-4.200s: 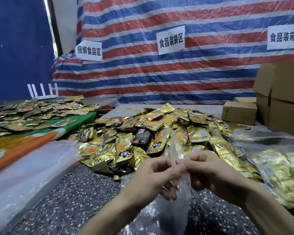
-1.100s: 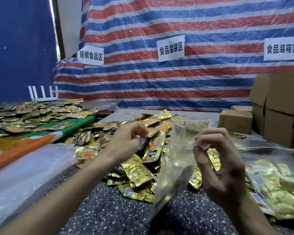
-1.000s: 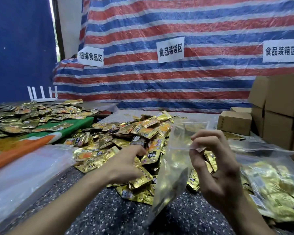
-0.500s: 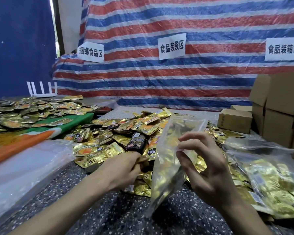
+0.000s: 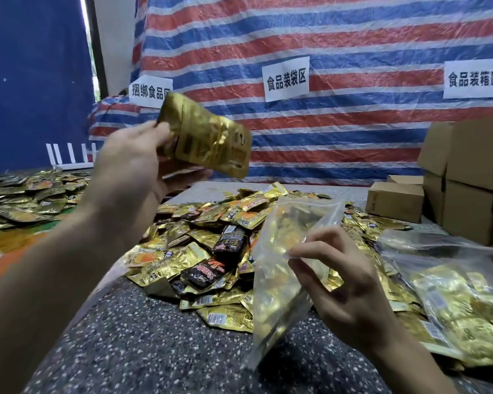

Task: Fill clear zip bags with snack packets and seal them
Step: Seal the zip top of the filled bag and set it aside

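While the left hand (image 5: 137, 163) is up in the air at the left of the scene, its thumb and fingers are curled round one edge of a gold snack packet (image 5: 208, 137). The packet sticks out tilted to the right of the hand, well above the table; whether a second packet lies pressed behind it I cannot tell. Lower and to the right, the right hand (image 5: 345, 282) pinches the rim of a clear zip bag (image 5: 279, 280) between thumb and fingertips, the other fingers loosely bent. The bag hangs slanted from that grip, its open mouth at the far upper end and its bottom corner low over the speckled tabletop (image 5: 154, 351). Gold shows through its film, but whether that lies inside or belongs to the heap behind is unclear.

Just beyond the bag lies the heap of snack packets (image 5: 211, 251), mostly gold with a few black ones. At the near right lie filled clear bags (image 5: 453, 302) of gold packets. Farther right stand stacked cardboard boxes (image 5: 467, 180), with a small carton (image 5: 393, 200) beside them. At the far left more packets (image 5: 20, 200) are spread on a lower surface, and a white rack (image 5: 69, 155) stands behind them. A red, white and blue striped tarp (image 5: 339, 132) hangs across the back, with white paper signs (image 5: 285, 78) stuck to it
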A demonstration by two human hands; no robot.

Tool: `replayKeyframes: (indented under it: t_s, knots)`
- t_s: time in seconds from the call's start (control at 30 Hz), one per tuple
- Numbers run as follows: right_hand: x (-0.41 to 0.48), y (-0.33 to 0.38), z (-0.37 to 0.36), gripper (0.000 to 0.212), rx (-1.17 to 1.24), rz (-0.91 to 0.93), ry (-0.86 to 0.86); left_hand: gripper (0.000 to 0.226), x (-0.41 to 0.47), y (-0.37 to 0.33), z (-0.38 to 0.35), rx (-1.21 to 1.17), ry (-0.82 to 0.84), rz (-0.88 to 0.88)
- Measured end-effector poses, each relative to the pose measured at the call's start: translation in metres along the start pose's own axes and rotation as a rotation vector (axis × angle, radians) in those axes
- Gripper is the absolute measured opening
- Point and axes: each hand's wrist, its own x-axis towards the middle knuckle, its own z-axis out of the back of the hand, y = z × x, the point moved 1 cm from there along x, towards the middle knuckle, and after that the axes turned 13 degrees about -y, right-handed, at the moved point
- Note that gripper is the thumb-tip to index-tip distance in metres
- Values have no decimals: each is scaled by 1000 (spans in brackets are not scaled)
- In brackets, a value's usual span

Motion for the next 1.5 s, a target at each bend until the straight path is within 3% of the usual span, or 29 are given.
replayKeyframes:
  t_s: [0.13, 0.27, 0.4, 0.6, 0.73, 0.8, 0.97, 1.1, 1.23, 1.33, 1.5]
  knots:
    - [0, 1, -2, 14, -17, 19, 8, 35, -21, -25, -23, 87, 145, -96]
    - [1, 4, -2, 13, 16, 51, -23, 30, -50, -23, -42, 375, 269, -171]
    - [2, 9, 2, 14, 39, 88, -94, 33, -55, -3, -49, 622, 297, -214]
    - [2, 8, 1, 10, 8, 84, -111, 28, -58, 16, -55, 758, 432, -157]
    - [2, 9, 1, 9, 26, 89, -146, 20, -53, 25, -55, 933, 375, -339]
    - [3, 11, 2, 8, 27, 98, -156, 22, -53, 27, -54, 949, 329, -409]
    - [3, 11, 3, 8, -1, 87, -218, 49, -61, 26, -46, 836, 517, -394]
    - [5, 13, 5, 12, -24, 51, -251, 31, -64, 22, -27, 927, 617, -587]
    - [11, 18, 12, 21, -39, 70, -189, 25, -61, 16, -15, 952, 587, -650]
    - [23, 24, 24, 27, -123, 126, -43, 29, -56, 9, -11, 958, 626, -631]
    - [46, 20, 51, 19, -256, 42, 176, 33, -42, -3, 3, 958, 647, -596]
